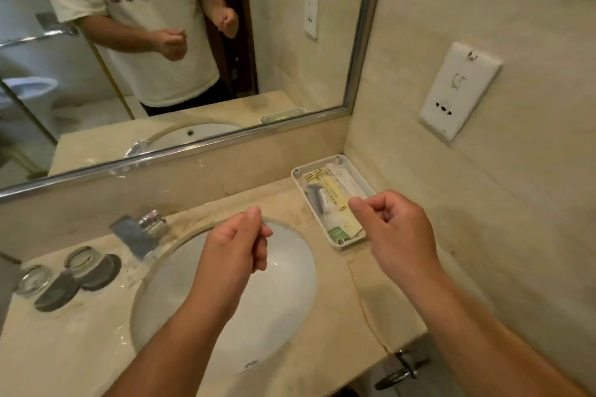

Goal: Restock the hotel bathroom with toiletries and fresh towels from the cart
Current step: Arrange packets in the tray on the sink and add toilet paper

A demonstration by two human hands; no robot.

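Observation:
A white plastic tray [341,245] sits on the marble counter in the back right corner. It holds several toiletry packets: a long yellow one [335,203], a white one [350,184], a grey item [314,200] and a small green one [337,231]. My right hand [390,222] hovers at the tray's near right edge, fingers curled and thumb against the forefinger, with nothing visible in it. Over the sink basin [290,300] my left hand [238,242] is curled into a loose fist and holds nothing. No towels or cart are in view.
A chrome faucet [138,232] stands behind the basin. Two upturned glasses [82,259] on dark coasters sit at the left of the counter [338,316]. A framed mirror [200,151] covers the back wall. A white wall socket [458,90] is on the right wall.

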